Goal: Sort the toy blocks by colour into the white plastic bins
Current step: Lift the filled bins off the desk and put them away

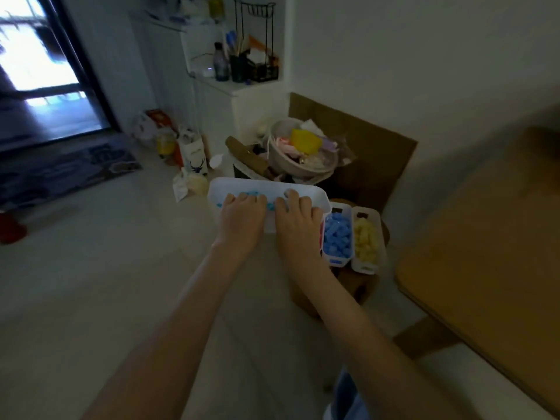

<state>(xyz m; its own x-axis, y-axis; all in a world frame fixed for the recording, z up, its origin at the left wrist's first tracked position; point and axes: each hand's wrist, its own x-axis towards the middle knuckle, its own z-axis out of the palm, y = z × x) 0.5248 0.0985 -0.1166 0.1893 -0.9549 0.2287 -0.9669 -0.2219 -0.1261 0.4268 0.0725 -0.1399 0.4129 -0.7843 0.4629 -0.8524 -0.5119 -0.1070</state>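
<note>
A white plastic bin (260,184) sits crosswise in front of me with light blue blocks (251,194) in it. My left hand (242,218) and my right hand (295,218) both lie over its near rim, fingers curled into the bin. Whether the fingers hold blocks or the rim is hidden. To the right stand two narrow white bins side by side: one (342,209) full of blue blocks (337,236), one (365,212) full of yellow blocks (365,241). A strip of red shows at the blue bin's left edge.
The bins rest on a low brown stool (360,286). Behind them stands a round basket (303,171) of mixed things and a cardboard sheet (378,140). A wooden table (491,237) fills the right. Bags (194,156) lie on the pale floor at left.
</note>
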